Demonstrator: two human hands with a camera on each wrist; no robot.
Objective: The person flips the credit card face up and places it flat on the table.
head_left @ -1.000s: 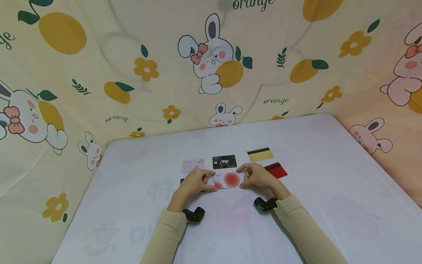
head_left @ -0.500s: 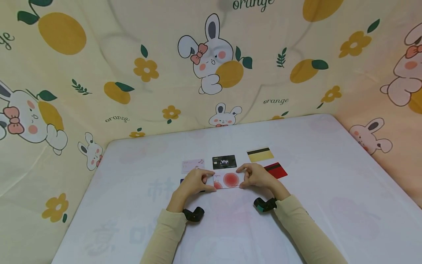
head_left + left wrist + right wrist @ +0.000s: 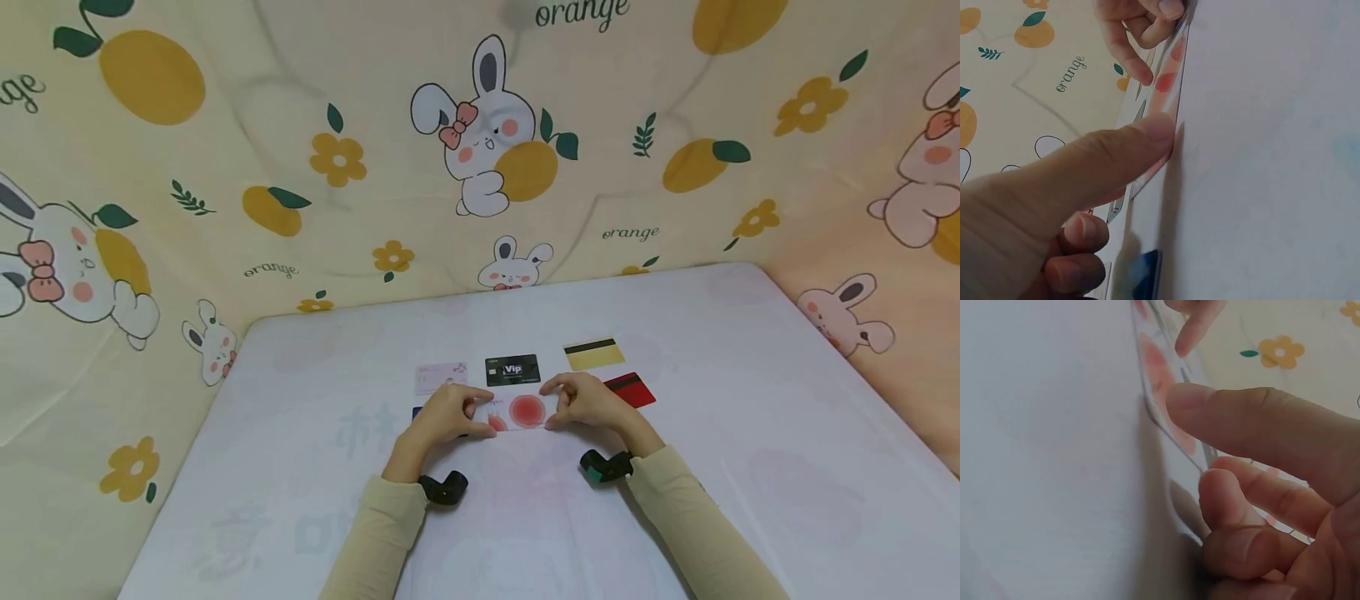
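Observation:
A white card with red circles (image 3: 527, 411) lies in the middle of the group of cards, held between both hands. My left hand (image 3: 444, 412) grips its left end, thumb on the near corner and index finger at the far one. The right hand (image 3: 588, 400) does the same at the right end. In the left wrist view, the thumb presses the edge of the white card (image 3: 1167, 81). The right wrist view has the right thumb against the same card (image 3: 1157, 375). Whether the card is slightly off the table cannot be told.
Behind the held card lies a black Vip card (image 3: 512, 370), with a pale pink card (image 3: 441, 377) to its left and a gold card (image 3: 594, 354) to its right. A red card (image 3: 632, 389) is partly behind the right hand. The left hand mostly covers a blue card (image 3: 1145, 275).
The head view has shifted very slightly. Both hands and the cards keep their places relative to each other.

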